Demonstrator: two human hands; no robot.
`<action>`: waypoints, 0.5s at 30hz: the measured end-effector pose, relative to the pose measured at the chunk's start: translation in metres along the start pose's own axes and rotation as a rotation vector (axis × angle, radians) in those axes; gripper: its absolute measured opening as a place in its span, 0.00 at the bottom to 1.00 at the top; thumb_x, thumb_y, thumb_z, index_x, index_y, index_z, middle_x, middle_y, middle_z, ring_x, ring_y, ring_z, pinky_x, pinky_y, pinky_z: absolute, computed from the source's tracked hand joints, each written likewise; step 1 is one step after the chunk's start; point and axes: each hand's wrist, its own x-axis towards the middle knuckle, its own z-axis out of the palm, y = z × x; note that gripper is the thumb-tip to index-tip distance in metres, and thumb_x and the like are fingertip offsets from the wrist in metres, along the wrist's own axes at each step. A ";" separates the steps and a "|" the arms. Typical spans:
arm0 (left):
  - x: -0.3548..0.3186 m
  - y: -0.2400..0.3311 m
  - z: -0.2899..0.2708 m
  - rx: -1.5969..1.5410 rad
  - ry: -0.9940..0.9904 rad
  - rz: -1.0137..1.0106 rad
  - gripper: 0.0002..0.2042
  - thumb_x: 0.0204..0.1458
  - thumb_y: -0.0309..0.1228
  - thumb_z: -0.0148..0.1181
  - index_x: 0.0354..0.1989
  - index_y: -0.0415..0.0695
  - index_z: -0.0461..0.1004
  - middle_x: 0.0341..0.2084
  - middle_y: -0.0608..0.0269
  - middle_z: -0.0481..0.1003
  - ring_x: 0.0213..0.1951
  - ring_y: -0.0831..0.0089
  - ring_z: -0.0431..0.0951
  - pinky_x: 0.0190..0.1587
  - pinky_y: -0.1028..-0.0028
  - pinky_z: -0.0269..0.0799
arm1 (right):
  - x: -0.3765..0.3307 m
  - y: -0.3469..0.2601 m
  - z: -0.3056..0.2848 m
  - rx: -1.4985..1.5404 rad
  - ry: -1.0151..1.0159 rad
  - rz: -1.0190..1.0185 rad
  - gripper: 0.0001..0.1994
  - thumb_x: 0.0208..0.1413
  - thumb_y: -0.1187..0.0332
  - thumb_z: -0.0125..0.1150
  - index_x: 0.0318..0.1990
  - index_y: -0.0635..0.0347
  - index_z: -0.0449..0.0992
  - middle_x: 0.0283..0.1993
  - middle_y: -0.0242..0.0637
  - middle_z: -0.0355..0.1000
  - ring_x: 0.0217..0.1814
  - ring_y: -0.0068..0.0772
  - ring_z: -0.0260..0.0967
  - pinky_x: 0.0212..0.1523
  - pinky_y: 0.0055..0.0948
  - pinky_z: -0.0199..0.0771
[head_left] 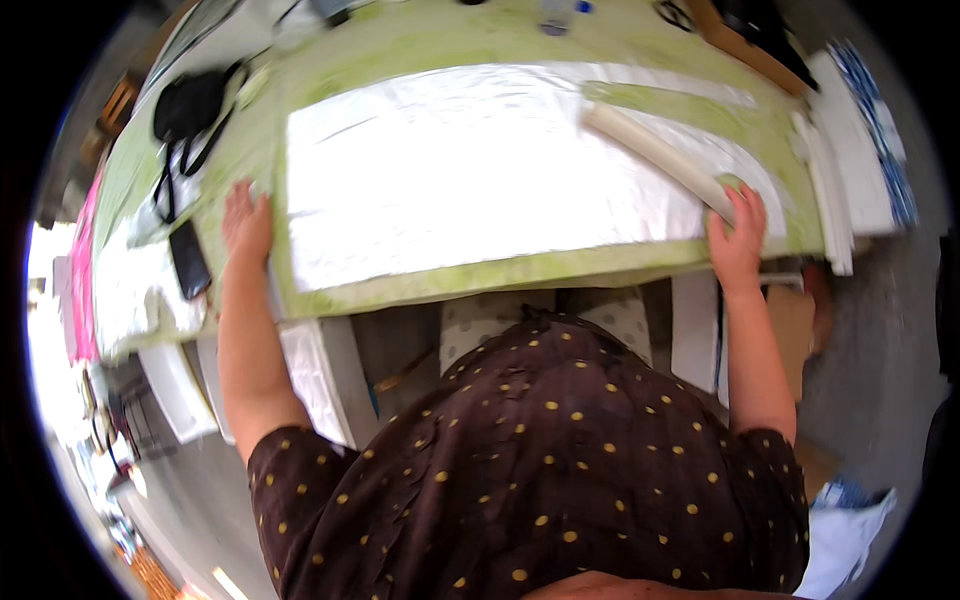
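A wide white sheet [440,170] lies spread over the green cloth-covered table [400,290] in front of me. Just left of the sheet's edge, my left hand [248,222] rests flat on the cloth with its fingers stretched out, holding nothing. A long cream-coloured tube [655,155] lies slantwise across the sheet's right part. Around the near right end of this tube my right hand [740,238] is closed, by the table's front edge. Part of that end is hidden under my fingers.
Left of my left hand lie a dark phone [189,260] and a black strapped bag [195,105]. Far back stand a clear cup [556,18] and scissors [674,14], with a cardboard box [750,45] at right. White rolls [828,195] lie at the table's right edge.
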 end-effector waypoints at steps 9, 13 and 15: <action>0.023 -0.027 -0.012 -0.257 0.112 0.044 0.32 0.64 0.48 0.44 0.75 0.50 0.50 0.74 0.51 0.50 0.75 0.53 0.44 0.74 0.57 0.40 | 0.030 -0.002 -0.039 0.049 -0.462 0.153 0.26 0.52 0.66 0.63 0.61 0.52 0.71 0.51 0.47 0.75 0.55 0.51 0.71 0.55 0.41 0.72; 0.016 0.036 -0.054 -0.479 0.466 0.244 0.30 0.63 0.37 0.54 0.72 0.44 0.56 0.70 0.46 0.58 0.72 0.51 0.53 0.74 0.58 0.41 | 0.013 -0.036 -0.050 0.369 -0.493 0.196 0.27 0.55 0.64 0.60 0.64 0.52 0.68 0.54 0.54 0.73 0.55 0.55 0.70 0.57 0.44 0.70; 0.001 0.098 -0.068 -0.651 0.435 0.361 0.29 0.61 0.32 0.57 0.70 0.43 0.59 0.68 0.48 0.61 0.71 0.54 0.56 0.73 0.60 0.44 | 0.005 -0.058 -0.041 0.589 -0.472 0.255 0.28 0.56 0.64 0.59 0.65 0.54 0.66 0.56 0.56 0.72 0.56 0.56 0.70 0.58 0.43 0.70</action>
